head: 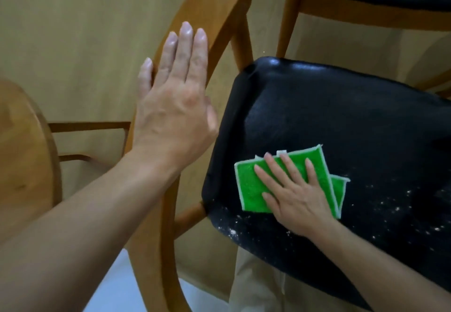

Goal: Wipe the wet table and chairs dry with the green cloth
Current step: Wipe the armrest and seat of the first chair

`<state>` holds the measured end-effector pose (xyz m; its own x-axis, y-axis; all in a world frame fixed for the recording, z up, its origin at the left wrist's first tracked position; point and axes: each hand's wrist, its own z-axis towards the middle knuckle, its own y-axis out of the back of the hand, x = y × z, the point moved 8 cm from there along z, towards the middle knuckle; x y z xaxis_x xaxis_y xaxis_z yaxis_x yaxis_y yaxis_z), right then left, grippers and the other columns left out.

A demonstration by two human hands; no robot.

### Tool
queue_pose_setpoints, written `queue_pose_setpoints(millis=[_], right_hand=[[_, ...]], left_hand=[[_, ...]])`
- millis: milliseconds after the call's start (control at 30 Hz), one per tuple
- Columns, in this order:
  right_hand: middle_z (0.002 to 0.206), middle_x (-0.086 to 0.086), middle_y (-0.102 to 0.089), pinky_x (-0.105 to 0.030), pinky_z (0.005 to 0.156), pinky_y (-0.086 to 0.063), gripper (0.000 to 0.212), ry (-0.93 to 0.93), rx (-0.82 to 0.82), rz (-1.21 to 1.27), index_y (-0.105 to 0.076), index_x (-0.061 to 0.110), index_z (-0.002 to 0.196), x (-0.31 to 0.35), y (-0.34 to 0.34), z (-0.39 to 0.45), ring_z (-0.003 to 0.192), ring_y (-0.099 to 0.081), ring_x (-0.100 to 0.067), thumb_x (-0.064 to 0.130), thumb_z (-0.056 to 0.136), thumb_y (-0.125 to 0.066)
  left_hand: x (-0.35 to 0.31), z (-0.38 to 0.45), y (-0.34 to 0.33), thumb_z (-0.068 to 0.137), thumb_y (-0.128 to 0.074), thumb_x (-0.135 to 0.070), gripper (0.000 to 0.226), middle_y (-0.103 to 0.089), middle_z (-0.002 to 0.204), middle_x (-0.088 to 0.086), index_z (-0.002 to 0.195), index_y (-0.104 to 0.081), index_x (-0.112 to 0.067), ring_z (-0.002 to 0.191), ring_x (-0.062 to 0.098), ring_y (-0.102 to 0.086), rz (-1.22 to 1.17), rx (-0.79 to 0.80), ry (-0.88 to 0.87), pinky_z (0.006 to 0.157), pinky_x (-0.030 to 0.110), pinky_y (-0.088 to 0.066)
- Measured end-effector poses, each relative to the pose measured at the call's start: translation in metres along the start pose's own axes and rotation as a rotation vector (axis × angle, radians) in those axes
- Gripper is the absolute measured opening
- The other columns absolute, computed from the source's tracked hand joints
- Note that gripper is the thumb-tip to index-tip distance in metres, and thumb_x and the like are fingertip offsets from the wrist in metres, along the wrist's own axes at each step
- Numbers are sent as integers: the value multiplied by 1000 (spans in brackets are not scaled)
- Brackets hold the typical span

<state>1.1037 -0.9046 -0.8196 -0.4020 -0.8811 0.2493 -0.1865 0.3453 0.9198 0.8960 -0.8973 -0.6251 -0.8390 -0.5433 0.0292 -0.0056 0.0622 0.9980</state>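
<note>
Left hand [170,106] lies flat, fingers straight, on the wooden chair back [219,18]. Right hand [295,192] presses flat on the green cloth [251,184], hiding its middle, on the black seat [341,121] with white specks.

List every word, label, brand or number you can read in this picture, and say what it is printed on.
None: no readable text shows anywhere in this view.
green cloth: a small white tag at its far edge, no legible print on it.
black chair seat: only white specks, no lettering.
wooden chair back: bare wood.
</note>
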Motion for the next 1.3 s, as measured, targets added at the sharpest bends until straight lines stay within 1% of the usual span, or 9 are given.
queue_pose_setpoints(millis=[167,300,367,500,633,767,1000,1133,1300], right_hand=[[161,4,12,-61,110,7,61,-392,-86,102,-2,34,152,-55,31,94,147,10,-26,53,95,-14],[162,-9,1,-69,108,-1,64,-512,-153,169,-10,25,153,-43,48,121,147,3,-37,45,94,-28],[162,-10,-2,-67,108,2,65,-398,-129,142,-13,23,153,-7,37,102,147,1,-37,44,95,-31],[162,-5,-6,-64,112,0,63,28,2,65,-22,28,152,80,-4,25,148,3,-31,44,95,-41],[160,1,-20,-58,113,-3,65,387,136,-12,-35,26,148,120,-43,-52,147,-11,-25,36,85,-44],[159,5,-22,-53,115,-5,65,311,105,14,-28,28,151,107,-39,-23,146,-16,-19,37,88,-40],[159,-2,-23,-60,112,-6,52,-104,-94,112,-32,25,148,84,1,73,147,-13,-26,36,98,-40],[162,-2,-13,-60,112,1,53,121,-59,23,-30,30,150,110,-14,38,148,-5,-29,42,98,-37],[161,2,-15,-58,115,-7,57,445,81,-119,-27,36,150,89,-42,-56,148,-11,-25,44,95,-41]], left_hand=[[1,-2,-1,86,-47,-20,77,-10,160,6,153,-10,-12,147,19,-8,-16,-39,0,117,46,-16],[2,2,6,88,-42,-23,73,-12,160,6,153,-11,-13,147,19,-10,-13,-69,-14,117,44,-16],[4,-1,6,88,-40,-25,70,-15,159,7,152,-13,-13,146,21,-13,-2,-49,4,117,45,-16],[5,-3,3,89,-40,-26,70,-14,160,6,153,-12,-14,147,20,-12,-21,-44,7,116,45,-16],[3,-2,2,89,-41,-23,72,-11,160,7,153,-10,-13,147,20,-10,-29,-56,-17,115,47,-19],[3,-2,0,89,-44,-22,73,-11,160,7,153,-10,-13,147,20,-10,-21,-60,-18,115,48,-19],[4,1,1,89,-43,-22,72,-10,160,3,153,-10,-16,147,17,-8,-45,-70,1,117,46,-15],[6,-11,9,89,-44,-23,70,-17,159,4,152,-16,-14,146,16,-13,-127,-82,30,118,44,-14],[4,-113,-1,87,-43,-33,78,-8,159,14,152,-8,-7,147,24,-5,-82,20,141,116,45,-9]])
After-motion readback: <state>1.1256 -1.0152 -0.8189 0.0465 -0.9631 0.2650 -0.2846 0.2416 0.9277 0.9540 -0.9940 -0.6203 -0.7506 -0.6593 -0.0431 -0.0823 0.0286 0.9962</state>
